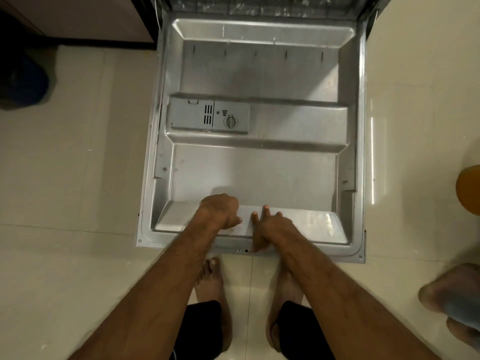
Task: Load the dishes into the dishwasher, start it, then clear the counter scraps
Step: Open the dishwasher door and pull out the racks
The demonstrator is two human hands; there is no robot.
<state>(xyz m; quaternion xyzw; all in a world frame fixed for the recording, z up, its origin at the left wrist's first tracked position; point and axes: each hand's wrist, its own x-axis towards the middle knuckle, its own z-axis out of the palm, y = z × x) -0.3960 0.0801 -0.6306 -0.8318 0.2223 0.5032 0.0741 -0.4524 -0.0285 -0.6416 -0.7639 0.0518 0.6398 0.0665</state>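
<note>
The dishwasher door [259, 172] lies open and flat in front of me, its steel inner face up. The grey detergent dispenser [209, 116] sits on its left half. My left hand [220, 210] rests on the door near the front edge with its fingers curled under, and nothing shows inside it. Just to its right, my right hand [270, 226] lays its fingers on the inner face while the thumb hooks over the door's front edge. A strip of the lower rack [259, 6] shows at the top. No dishes are in view.
My bare feet [211, 284] stand on the pale tiled floor right at the door's front edge. A dark blue object [23, 81] sits on the floor at the left. An orange object [468, 190] and another person's foot [452, 289] are at the right.
</note>
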